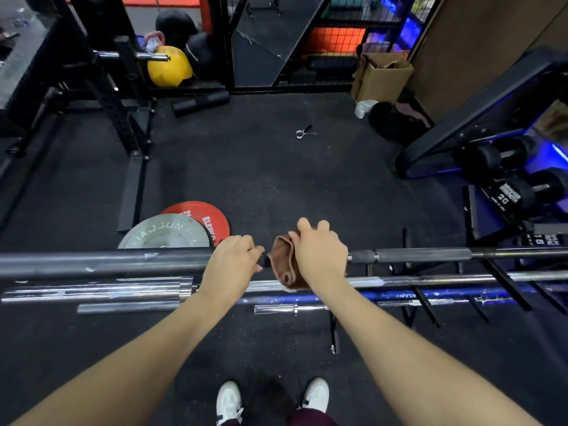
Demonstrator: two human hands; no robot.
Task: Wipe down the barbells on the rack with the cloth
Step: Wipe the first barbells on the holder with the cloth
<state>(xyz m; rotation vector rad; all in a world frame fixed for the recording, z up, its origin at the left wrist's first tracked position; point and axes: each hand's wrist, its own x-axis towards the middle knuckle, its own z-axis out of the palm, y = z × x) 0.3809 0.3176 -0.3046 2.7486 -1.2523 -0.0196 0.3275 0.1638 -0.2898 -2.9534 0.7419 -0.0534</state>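
Gripped on both sides, so here's how it lies, going left to right. At the far left the top bar [101, 262] shows its thick grey sleeve, running straight across the view, long axis left to right. Next comes the left hand [231, 262], curled over that bar with the fingers wrapped round the far side, so the bar is held steady there. Just right of it, almost touching, the cloth [287, 265] is draped over the same bar, brown and bunched, with a fold hanging down on the near side. The right hand [321, 252] is clamped over the cloth, fingertips hooked over the far edge, so the cloth is pinched round the shaft, not just laid on it.

From that grip the bar carries on to the right: a collar, then a dark knurled stretch, then bare shaft running out of view. That's the bit that matters. Most of the unwiped-looking length lies to the right of the cloth, along the bar's own axis, so a slide to the right would probably be called for, with the left hand kept as the anchor.

Below and nearer, more bars are racked parallel: a chrome bar [461, 277] and a blue bar [408, 295]. Those would presumably be done after. How clean any of it is can't be told.
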